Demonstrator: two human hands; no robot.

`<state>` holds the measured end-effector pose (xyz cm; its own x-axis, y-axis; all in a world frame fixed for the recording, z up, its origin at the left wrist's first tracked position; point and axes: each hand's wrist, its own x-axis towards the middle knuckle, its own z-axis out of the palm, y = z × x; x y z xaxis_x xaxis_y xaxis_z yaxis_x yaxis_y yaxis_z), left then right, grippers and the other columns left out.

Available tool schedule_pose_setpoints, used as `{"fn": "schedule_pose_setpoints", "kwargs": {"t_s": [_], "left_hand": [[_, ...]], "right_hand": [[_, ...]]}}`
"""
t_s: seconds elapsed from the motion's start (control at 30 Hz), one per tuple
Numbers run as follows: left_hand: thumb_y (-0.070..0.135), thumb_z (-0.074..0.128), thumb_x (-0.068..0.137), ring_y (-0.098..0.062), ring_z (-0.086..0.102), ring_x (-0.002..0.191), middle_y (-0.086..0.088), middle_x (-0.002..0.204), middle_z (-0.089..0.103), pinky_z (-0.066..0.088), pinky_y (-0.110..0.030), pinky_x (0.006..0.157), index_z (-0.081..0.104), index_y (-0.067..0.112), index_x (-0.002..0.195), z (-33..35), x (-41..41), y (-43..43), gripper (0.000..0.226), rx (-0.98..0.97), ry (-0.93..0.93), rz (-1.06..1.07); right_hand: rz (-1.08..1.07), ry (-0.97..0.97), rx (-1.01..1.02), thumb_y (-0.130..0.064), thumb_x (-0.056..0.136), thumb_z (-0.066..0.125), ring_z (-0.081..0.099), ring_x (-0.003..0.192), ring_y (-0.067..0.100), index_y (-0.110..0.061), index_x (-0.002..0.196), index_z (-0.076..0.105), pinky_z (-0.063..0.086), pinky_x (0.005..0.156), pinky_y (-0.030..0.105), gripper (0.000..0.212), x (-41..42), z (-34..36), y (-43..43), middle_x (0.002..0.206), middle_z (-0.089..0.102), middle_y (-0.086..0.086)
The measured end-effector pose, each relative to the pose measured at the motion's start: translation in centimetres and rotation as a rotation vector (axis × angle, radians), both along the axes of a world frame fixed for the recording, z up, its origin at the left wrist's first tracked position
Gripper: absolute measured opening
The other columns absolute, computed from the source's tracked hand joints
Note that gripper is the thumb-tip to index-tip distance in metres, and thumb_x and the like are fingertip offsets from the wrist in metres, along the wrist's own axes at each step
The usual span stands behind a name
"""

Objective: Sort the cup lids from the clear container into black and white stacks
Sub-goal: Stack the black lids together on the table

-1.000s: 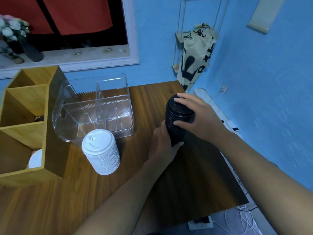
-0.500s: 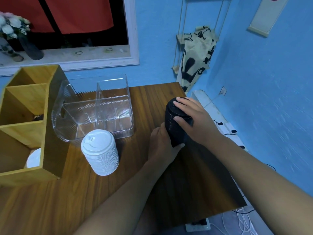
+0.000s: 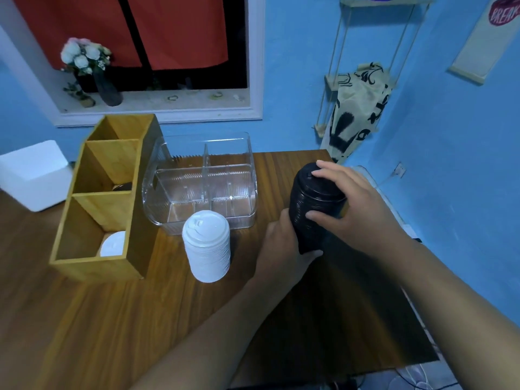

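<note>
A: Where are the lids found?

B: Two stacks are seen over the wooden table (image 3: 112, 319). The white stack (image 3: 206, 246) is stood upright just in front of the clear container (image 3: 202, 190), with nothing touching it. The black stack (image 3: 312, 204) is found to its right, apart from it.

A: How is the black stack held?

B: It is grasped by both hands. Its lower part is wrapped by the left hand (image 3: 281, 246), so the base is hidden. Its top is covered by the right hand (image 3: 357, 204): the fingers are curled over the uppermost lid and the thumb is pressed against the side.

A: What else is noted?

B: A wooden organiser (image 3: 92, 266) is set just left of the container. One white lid (image 3: 114, 244) is seen in its nearest compartment. A white foam box (image 3: 33, 173) is placed further left.
</note>
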<state>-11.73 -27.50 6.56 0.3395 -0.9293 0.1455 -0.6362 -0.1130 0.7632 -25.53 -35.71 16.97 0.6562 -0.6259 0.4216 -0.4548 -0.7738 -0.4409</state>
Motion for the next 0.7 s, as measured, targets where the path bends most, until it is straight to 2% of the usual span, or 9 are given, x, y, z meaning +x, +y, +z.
{"fn": "schedule_pose_setpoints", "kwargs": {"t_s": [0.07, 0.27, 0.37, 0.6, 0.7], "left_hand": [[0.041, 0.092, 0.071, -0.010, 0.047, 0.123, 0.013, 0.135, 0.054, 0.047, -0.030, 0.094, 0.034, 0.031, 0.142, 1.7, 0.3, 0.6, 0.092, -0.046, -0.013, 0.022], [0.046, 0.090, 0.071, -0.021, 0.053, 0.124, 0.001, 0.134, 0.058, 0.050, -0.039, 0.099, 0.034, 0.024, 0.144, 7.3, 2.5, 2.7, 0.094, -0.131, -0.056, 0.119], [0.047, 0.088, 0.074, -0.023, 0.054, 0.124, -0.001, 0.134, 0.058, 0.049, -0.037, 0.097, 0.031, 0.024, 0.145, 10.2, 4.7, 4.0, 0.093, -0.146, -0.078, 0.160], [0.050, 0.088, 0.072, -0.023, 0.052, 0.123, 0.000, 0.131, 0.060, 0.049, -0.038, 0.096, 0.036, 0.020, 0.139, 14.4, 13.2, 8.9, 0.089, -0.162, -0.177, 0.299], [0.047, 0.089, 0.072, -0.024, 0.053, 0.121, -0.001, 0.132, 0.060, 0.049, -0.037, 0.097, 0.034, 0.020, 0.144, 15.0, 17.9, 11.6, 0.094, -0.161, -0.219, 0.375]], "right_hand": [[0.016, -0.018, -0.029, -0.043, 0.078, 0.078, 0.039, 0.139, 0.014, -0.030, 0.138, 0.051, 0.036, 0.114, 0.041, 0.067, 0.6, 1.9, 0.6, 0.150, 0.045, -0.014], [0.101, -0.080, -0.120, -0.043, 0.076, 0.078, 0.042, 0.137, 0.014, -0.029, 0.136, 0.053, 0.035, 0.115, 0.042, 0.066, 3.9, 7.9, 2.1, 0.147, 0.048, -0.012], [0.159, -0.135, -0.145, -0.041, 0.075, 0.079, 0.044, 0.135, 0.014, -0.028, 0.135, 0.055, 0.035, 0.115, 0.040, 0.065, 6.4, 10.4, 2.9, 0.146, 0.049, -0.011], [0.339, -0.274, -0.157, -0.046, 0.075, 0.075, 0.045, 0.135, 0.013, -0.027, 0.133, 0.055, 0.037, 0.112, 0.046, 0.065, 16.4, 13.1, 5.3, 0.144, 0.051, -0.005], [0.415, -0.339, -0.116, -0.044, 0.075, 0.076, 0.045, 0.136, 0.014, -0.028, 0.133, 0.055, 0.038, 0.112, 0.045, 0.064, 21.5, 13.1, 6.9, 0.143, 0.050, -0.005]]}}
